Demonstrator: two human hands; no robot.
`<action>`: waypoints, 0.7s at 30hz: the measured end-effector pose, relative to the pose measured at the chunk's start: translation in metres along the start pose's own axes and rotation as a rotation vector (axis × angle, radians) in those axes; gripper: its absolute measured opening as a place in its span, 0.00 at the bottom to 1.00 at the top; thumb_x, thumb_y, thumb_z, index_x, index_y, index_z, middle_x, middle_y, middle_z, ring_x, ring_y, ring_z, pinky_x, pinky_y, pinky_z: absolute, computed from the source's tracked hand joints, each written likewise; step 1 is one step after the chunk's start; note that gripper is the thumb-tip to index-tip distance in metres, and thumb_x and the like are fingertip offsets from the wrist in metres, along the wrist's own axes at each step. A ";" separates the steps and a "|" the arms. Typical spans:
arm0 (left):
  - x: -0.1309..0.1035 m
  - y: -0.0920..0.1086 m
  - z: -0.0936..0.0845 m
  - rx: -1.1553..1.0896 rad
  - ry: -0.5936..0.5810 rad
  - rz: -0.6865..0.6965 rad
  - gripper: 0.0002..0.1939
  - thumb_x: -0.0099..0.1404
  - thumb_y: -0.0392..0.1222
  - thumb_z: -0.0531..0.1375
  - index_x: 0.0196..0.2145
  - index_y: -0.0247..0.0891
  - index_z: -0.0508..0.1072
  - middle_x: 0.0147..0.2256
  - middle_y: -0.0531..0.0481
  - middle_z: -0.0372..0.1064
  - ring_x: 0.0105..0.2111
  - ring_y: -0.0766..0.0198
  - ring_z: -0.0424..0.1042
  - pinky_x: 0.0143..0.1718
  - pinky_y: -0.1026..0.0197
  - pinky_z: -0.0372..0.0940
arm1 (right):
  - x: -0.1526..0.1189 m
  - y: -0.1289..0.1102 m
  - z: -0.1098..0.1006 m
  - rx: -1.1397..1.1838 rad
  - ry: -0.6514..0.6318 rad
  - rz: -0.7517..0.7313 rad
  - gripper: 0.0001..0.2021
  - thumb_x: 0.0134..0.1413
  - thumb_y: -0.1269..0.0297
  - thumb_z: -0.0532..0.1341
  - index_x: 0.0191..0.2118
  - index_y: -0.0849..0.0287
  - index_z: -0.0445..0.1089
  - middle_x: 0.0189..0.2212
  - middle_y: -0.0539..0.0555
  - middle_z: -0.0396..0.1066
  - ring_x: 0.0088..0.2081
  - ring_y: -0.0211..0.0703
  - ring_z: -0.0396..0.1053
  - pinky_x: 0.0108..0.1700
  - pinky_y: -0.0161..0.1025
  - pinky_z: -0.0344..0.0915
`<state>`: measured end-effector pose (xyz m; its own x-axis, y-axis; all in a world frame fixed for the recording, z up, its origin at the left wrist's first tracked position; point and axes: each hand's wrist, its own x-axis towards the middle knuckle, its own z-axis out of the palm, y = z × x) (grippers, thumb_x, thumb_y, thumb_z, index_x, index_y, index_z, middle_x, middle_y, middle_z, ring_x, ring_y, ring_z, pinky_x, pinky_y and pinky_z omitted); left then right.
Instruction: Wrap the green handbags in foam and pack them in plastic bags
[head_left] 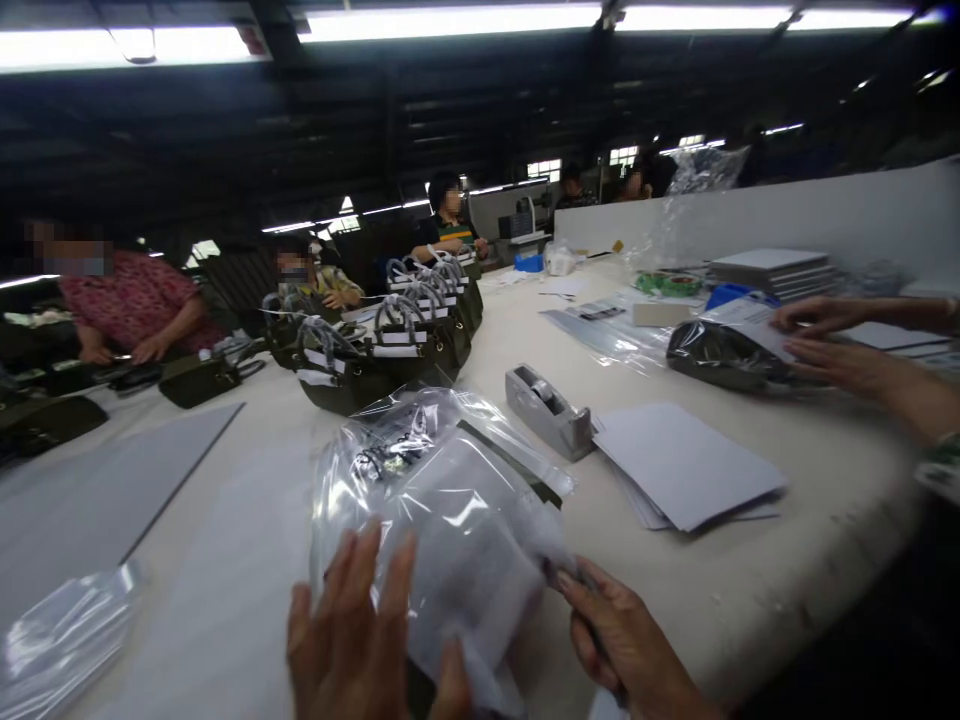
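In front of me a clear plastic bag [457, 510] covers a dark green handbag [517, 462] and a sheet of white paper or foam. My left hand [367, 630] lies over the near left part of the bag, its fingers spread. At the near right corner, my right hand [619, 630] has its fingers closed around a thin, dark tool [600, 625], whose tip is at the plastic. What kind of tool it is, I cannot tell. A grey tape dispenser [550, 410] stands just beyond the bag.
White sheets [686, 465] are stacked to the right. Several green handbags [427, 340] stand behind the dispenser's left. At the right, another person's hands [847, 340] touch a wrapped bag [720, 355]. Plastic bags [67, 630] lie at the near left, by a grey board [112, 490].
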<state>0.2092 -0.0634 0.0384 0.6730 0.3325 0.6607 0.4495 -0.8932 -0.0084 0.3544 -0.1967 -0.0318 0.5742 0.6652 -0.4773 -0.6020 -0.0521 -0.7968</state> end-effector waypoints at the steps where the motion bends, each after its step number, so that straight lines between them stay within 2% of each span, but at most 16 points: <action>1: 0.025 0.010 0.003 0.015 -0.061 0.100 0.31 0.56 0.45 0.54 0.57 0.39 0.54 0.59 0.40 0.50 0.59 0.46 0.48 0.58 0.36 0.37 | -0.001 -0.002 0.003 0.011 -0.007 -0.006 0.34 0.42 0.47 0.61 0.51 0.66 0.58 0.06 0.41 0.54 0.09 0.26 0.43 0.12 0.26 0.35; 3: 0.069 0.027 0.018 0.035 -0.203 0.209 0.28 0.56 0.42 0.56 0.55 0.39 0.59 0.58 0.43 0.53 0.59 0.47 0.48 0.58 0.35 0.32 | -0.004 -0.005 0.007 0.025 -0.021 -0.018 0.36 0.43 0.47 0.60 0.53 0.68 0.57 0.06 0.42 0.55 0.08 0.27 0.43 0.12 0.26 0.36; 4: 0.088 0.034 0.029 0.055 -0.271 0.243 0.24 0.57 0.39 0.55 0.52 0.38 0.62 0.56 0.43 0.57 0.58 0.48 0.51 0.57 0.34 0.34 | -0.004 -0.006 0.008 0.024 -0.026 -0.021 0.36 0.43 0.47 0.60 0.54 0.68 0.57 0.06 0.43 0.55 0.08 0.27 0.43 0.12 0.26 0.36; 6: 0.111 0.045 0.051 0.082 -0.369 0.296 0.15 0.59 0.31 0.51 0.43 0.34 0.69 0.46 0.40 0.68 0.50 0.50 0.63 0.55 0.37 0.45 | -0.004 -0.007 0.009 0.021 -0.031 -0.021 0.37 0.43 0.47 0.59 0.54 0.69 0.57 0.06 0.43 0.56 0.08 0.27 0.43 0.11 0.26 0.36; 7: 0.115 0.051 0.060 0.084 -0.396 0.325 0.13 0.59 0.29 0.49 0.38 0.33 0.71 0.39 0.41 0.70 0.45 0.52 0.67 0.53 0.40 0.52 | -0.003 -0.007 0.009 0.024 -0.038 -0.016 0.36 0.43 0.47 0.59 0.54 0.68 0.57 0.06 0.44 0.56 0.08 0.28 0.43 0.11 0.27 0.36; 9: 0.111 0.066 0.072 0.060 -0.429 0.397 0.11 0.59 0.28 0.49 0.31 0.33 0.71 0.31 0.44 0.71 0.36 0.56 0.70 0.45 0.49 0.62 | 0.001 -0.006 0.009 0.040 -0.038 -0.016 0.32 0.44 0.50 0.59 0.52 0.66 0.60 0.06 0.44 0.57 0.07 0.29 0.43 0.11 0.28 0.36; 10: 0.103 0.074 0.072 0.033 -0.426 0.448 0.10 0.59 0.29 0.50 0.31 0.34 0.71 0.31 0.45 0.71 0.36 0.57 0.70 0.42 0.52 0.63 | 0.003 -0.006 0.009 0.052 -0.033 -0.019 0.29 0.44 0.52 0.60 0.50 0.65 0.62 0.06 0.45 0.57 0.08 0.29 0.43 0.11 0.29 0.35; 12: 0.081 0.085 0.064 -0.032 -0.367 0.546 0.08 0.61 0.34 0.53 0.36 0.36 0.71 0.38 0.46 0.71 0.41 0.57 0.69 0.46 0.53 0.62 | 0.007 -0.005 0.009 0.073 -0.019 -0.021 0.21 0.44 0.55 0.61 0.44 0.61 0.66 0.06 0.45 0.56 0.08 0.29 0.43 0.11 0.30 0.36; 14: 0.057 0.082 0.048 -0.065 -0.230 0.548 0.14 0.63 0.39 0.52 0.45 0.39 0.68 0.48 0.46 0.67 0.49 0.55 0.64 0.54 0.48 0.53 | 0.010 -0.003 0.007 0.092 -0.006 -0.015 0.16 0.45 0.55 0.60 0.39 0.60 0.66 0.07 0.44 0.54 0.09 0.28 0.43 0.12 0.29 0.36; 15: 0.045 0.073 0.039 -0.055 -0.158 0.498 0.17 0.63 0.40 0.51 0.50 0.40 0.65 0.52 0.46 0.63 0.53 0.53 0.60 0.56 0.45 0.48 | 0.011 -0.003 0.005 0.104 -0.001 0.002 0.16 0.45 0.53 0.60 0.38 0.59 0.65 0.07 0.43 0.53 0.10 0.27 0.43 0.12 0.28 0.36; 17: 0.018 0.040 0.023 0.022 -0.051 0.295 0.23 0.63 0.40 0.51 0.56 0.43 0.57 0.58 0.44 0.54 0.57 0.50 0.54 0.58 0.40 0.42 | 0.012 -0.002 0.000 0.131 0.017 0.040 0.19 0.44 0.51 0.61 0.37 0.60 0.63 0.08 0.41 0.53 0.11 0.26 0.42 0.13 0.26 0.35; 19: -0.012 -0.002 0.016 0.123 0.030 0.003 0.28 0.62 0.43 0.53 0.59 0.40 0.52 0.59 0.39 0.50 0.58 0.47 0.51 0.56 0.39 0.46 | 0.013 0.000 -0.004 0.158 0.034 0.065 0.21 0.41 0.51 0.64 0.37 0.60 0.61 0.09 0.40 0.52 0.11 0.24 0.41 0.14 0.24 0.35; 20: -0.027 -0.023 0.017 0.154 0.072 -0.189 0.31 0.61 0.47 0.53 0.59 0.35 0.50 0.58 0.35 0.50 0.58 0.45 0.52 0.55 0.40 0.50 | 0.014 0.001 -0.006 0.171 0.036 0.069 0.22 0.40 0.52 0.65 0.36 0.60 0.60 0.09 0.39 0.52 0.12 0.23 0.41 0.14 0.23 0.35; 21: -0.041 -0.040 0.021 0.152 0.056 -0.354 0.32 0.61 0.51 0.52 0.58 0.30 0.51 0.57 0.31 0.53 0.56 0.44 0.55 0.51 0.42 0.56 | 0.014 0.002 -0.008 0.187 0.030 0.068 0.22 0.38 0.52 0.66 0.35 0.60 0.60 0.09 0.39 0.51 0.12 0.22 0.41 0.14 0.22 0.35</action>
<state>0.1756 -0.0348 -0.0041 0.4297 0.5912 0.6825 0.7329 -0.6699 0.1187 0.3657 -0.1930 -0.0428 0.5430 0.6423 -0.5409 -0.7313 0.0450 -0.6806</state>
